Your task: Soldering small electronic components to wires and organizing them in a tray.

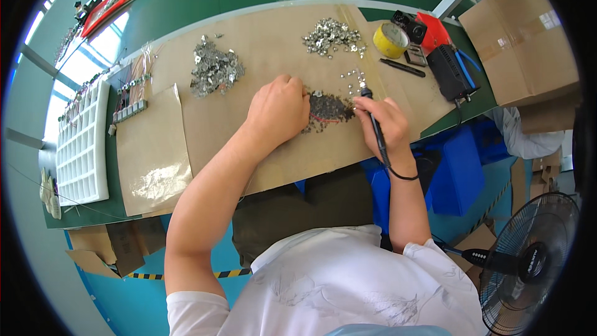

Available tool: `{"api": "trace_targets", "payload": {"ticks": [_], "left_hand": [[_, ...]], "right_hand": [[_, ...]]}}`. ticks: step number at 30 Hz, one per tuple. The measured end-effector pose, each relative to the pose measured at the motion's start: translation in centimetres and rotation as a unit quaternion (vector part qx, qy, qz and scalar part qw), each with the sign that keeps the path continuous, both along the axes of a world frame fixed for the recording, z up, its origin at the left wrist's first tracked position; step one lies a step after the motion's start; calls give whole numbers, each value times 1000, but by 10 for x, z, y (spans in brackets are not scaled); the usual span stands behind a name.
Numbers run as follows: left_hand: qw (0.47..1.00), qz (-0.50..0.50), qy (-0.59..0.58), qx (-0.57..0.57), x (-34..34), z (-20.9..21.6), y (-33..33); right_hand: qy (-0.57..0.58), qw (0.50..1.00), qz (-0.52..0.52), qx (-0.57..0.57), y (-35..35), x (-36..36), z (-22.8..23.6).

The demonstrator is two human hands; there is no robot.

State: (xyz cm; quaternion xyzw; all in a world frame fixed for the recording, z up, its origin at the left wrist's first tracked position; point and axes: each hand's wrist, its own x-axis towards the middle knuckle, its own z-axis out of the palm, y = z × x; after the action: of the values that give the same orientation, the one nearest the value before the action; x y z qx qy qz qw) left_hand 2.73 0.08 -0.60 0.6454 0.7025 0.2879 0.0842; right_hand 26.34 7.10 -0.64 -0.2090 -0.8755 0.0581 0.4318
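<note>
My right hand is closed around a soldering iron, a black pen-shaped tool whose metal end points away from me and whose cord loops over my wrist. Its thumb and fingertips are pinched together at the right end of a pile of small dark parts. My left hand is curled closed at the left edge of that pile, knuckles up; whatever its fingers hold is hidden. A thin red wire lies along the pile's near side. A few shiny bits are scattered beside the iron's metal end.
Cardboard covers the green bench. On it lie a heap of flat metal pieces, a pile of silvery parts, a yellow tape roll and a black box. A white compartment tray stands left, a fan lower right.
</note>
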Motion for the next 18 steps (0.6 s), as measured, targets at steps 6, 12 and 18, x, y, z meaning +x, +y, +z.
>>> {"api": "trace_targets", "payload": {"ticks": [6, 12, 18], "left_hand": [[1000, -3, -14, -1, 0, 3, -1], [1000, -7, -12, 5, -2, 4, 1], [1000, -9, -11, 4, -2, 3, 3]], "right_hand": [[-6, 999, 29, -27, 0, -25, -2], [12, 999, 37, -6, 4, -27, -1], [14, 999, 30, -16, 4, -28, -3]]}}
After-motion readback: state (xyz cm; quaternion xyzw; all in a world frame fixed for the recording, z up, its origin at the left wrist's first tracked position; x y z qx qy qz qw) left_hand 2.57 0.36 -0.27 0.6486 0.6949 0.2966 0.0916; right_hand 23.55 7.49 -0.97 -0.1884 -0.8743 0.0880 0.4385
